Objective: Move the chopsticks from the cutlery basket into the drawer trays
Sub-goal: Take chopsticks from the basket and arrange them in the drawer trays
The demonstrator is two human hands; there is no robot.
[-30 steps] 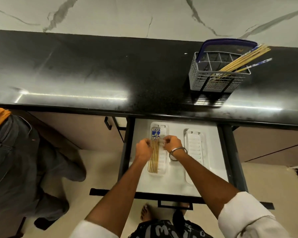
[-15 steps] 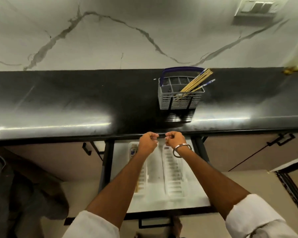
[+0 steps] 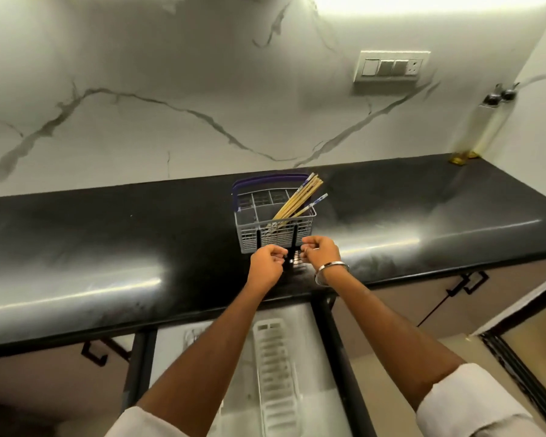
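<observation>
Both hands were raised above the front edge of the black counter (image 3: 108, 234), just before the cutlery basket (image 3: 275, 231). The left hand (image 3: 267, 263) and the right hand (image 3: 320, 250) each had the fingers curled in toward the palm with nothing seen in them, and they sat close together without touching; a metal bangle (image 3: 331, 269) ringed the right wrist. The grey basket with its purple handle stood on the counter near the marble wall (image 3: 171, 105). The chopsticks (image 3: 300, 200) leaned in its right-hand compartment, their tips pointing up and to the right past the rim. Below the counter edge the drawer (image 3: 338, 357) stood pulled out, and a white slotted tray (image 3: 275, 367) lay lengthwise in it between the two forearms. A second tray to the left was mostly hidden by the left arm. A switch plate (image 3: 391, 66) was set in the wall.
</observation>
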